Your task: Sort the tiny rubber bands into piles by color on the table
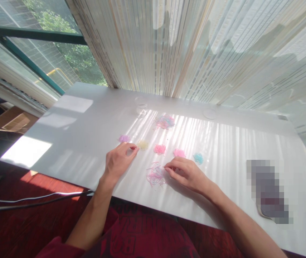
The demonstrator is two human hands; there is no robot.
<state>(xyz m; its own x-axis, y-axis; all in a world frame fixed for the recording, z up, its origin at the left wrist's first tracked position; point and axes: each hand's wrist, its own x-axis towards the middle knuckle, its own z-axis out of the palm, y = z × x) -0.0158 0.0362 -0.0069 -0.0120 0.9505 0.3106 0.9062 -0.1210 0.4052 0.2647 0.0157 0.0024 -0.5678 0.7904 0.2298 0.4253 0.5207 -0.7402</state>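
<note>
So I'm using the near mixed pile as my landmark, since everything is sitting around it. It's a loose tangle of pink, purple and whitish strands, lying on the white table between the two hands. No real long axis I'd trust: the strands are poking out every which way.

The right hand is definitely the nearer one. It's hovering at the pile's right edge, so the pile is lying just left of those fingertips. Thumb and index are bending toward each other there, but I honestly can't tell whether they're meeting or pinching a strand.

The left hand is sitting up and to the left of the pile, its fingertips right beside the yellow pile. Thumb and index are coming close together at the tips; again, too small to tell if anything's between them.

Beyond the landmark, a row of single-colour piles is running across: purple far left, then that yellow one, red pretty much straight behind, then pink and blue off to the right.
</note>
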